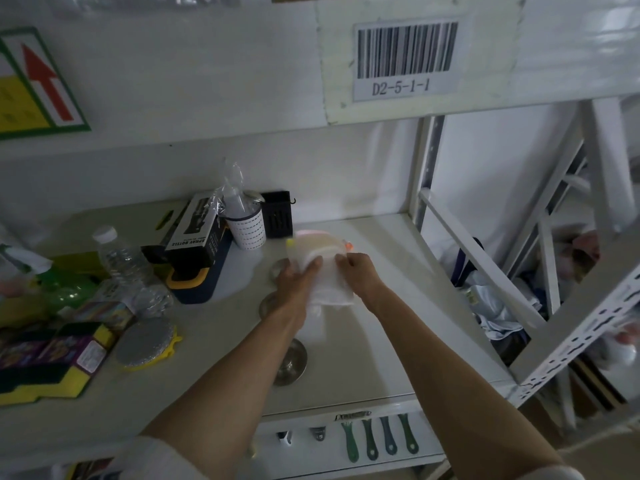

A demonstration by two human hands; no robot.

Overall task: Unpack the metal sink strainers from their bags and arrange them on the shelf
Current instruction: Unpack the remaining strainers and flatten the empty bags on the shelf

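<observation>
Both hands hold a translucent plastic bag (pixel 323 251) over the white shelf (pixel 398 306), with a round strainer faintly showing inside it. My left hand (pixel 298 275) grips the bag's left side and my right hand (pixel 356 268) pinches its right edge. Three unpacked metal sink strainers lie on the shelf below my left arm: one near the bag (pixel 278 268), one partly hidden at the wrist (pixel 266 304), and a larger one closer to me (pixel 292 363).
A spray bottle box (pixel 195 230), a white perforated cup (pixel 247 232) and a black holder (pixel 277 214) stand at the back. A water bottle (pixel 124 261), sponges (pixel 52 362) and a round scrubber (pixel 145 342) crowd the left. The shelf frame upright (pixel 426 174) bounds the right.
</observation>
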